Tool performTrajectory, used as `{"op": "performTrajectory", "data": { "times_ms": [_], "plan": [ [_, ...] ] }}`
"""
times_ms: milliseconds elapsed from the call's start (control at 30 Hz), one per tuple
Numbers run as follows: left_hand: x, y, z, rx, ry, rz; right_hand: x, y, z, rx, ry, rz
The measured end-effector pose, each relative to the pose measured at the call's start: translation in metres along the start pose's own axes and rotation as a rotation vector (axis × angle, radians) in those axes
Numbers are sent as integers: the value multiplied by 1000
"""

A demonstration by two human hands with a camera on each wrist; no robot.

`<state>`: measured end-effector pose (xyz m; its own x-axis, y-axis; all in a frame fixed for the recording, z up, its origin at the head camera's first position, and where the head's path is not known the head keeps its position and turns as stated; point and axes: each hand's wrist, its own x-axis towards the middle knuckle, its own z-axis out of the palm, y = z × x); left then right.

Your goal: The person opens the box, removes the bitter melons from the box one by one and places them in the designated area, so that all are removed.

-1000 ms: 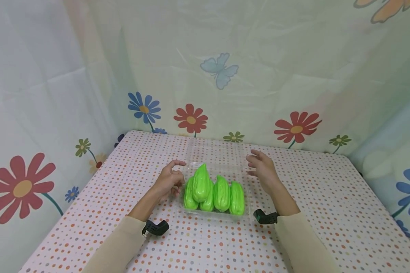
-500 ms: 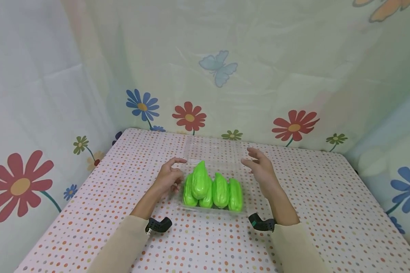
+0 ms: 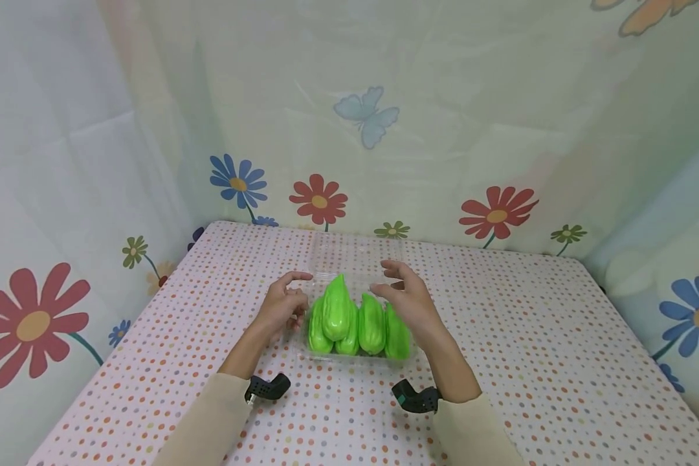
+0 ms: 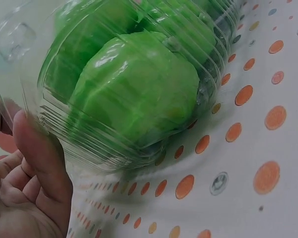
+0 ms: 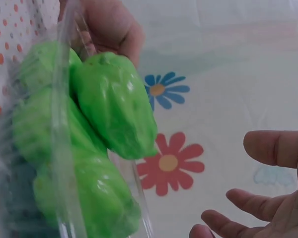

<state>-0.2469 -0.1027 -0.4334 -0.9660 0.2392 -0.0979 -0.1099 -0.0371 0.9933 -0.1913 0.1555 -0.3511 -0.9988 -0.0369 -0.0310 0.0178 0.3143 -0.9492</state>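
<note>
A clear plastic box (image 3: 355,360) with its hinged lid (image 3: 355,252) laid back holds several glossy, ridged, bright green vegetables with pointed tips. One green vegetable (image 3: 336,312) lies on top of the others at the left. My left hand (image 3: 282,307) holds the box's left side. In the left wrist view its thumb (image 4: 42,153) lies against the rim, with a finger partly hidden behind the plastic. Over the box's right part hovers my right hand (image 3: 408,301), covering some of the rightmost vegetable (image 3: 397,335). The right wrist view shows this hand's fingers (image 5: 280,148) spread, holding nothing.
The box stands on a table with a dotted cloth (image 3: 512,336). A flower-printed curtain (image 3: 431,116) rises behind the table and along both sides. Each wrist wears a black camera mount (image 3: 416,396).
My right hand has moved left, from beside the box to above its right part. My left hand stays at the box's left side. The view has shifted slightly.
</note>
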Motion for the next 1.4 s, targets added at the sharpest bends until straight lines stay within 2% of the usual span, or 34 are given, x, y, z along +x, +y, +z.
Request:
{"op": "performTrajectory", "data": {
  "times_ms": [167, 333, 600, 833, 1400],
  "plan": [
    [-1, -1, -2, 5, 9, -14, -4, 1, 19, -29, 8, 7],
    [-1, -1, 0, 6, 7, -2, -4, 7, 38, -90, 23, -3],
    [1, 0, 3, 4, -10, 2, -4, 14, 57, -255, 58, -130],
    [1, 0, 0, -2, -12, -4, -4, 17, 74, -381, 78, -180],
    [1, -1, -7, 8, 9, -18, -4, 17, 91, -447, 54, -219]
  ]
}}
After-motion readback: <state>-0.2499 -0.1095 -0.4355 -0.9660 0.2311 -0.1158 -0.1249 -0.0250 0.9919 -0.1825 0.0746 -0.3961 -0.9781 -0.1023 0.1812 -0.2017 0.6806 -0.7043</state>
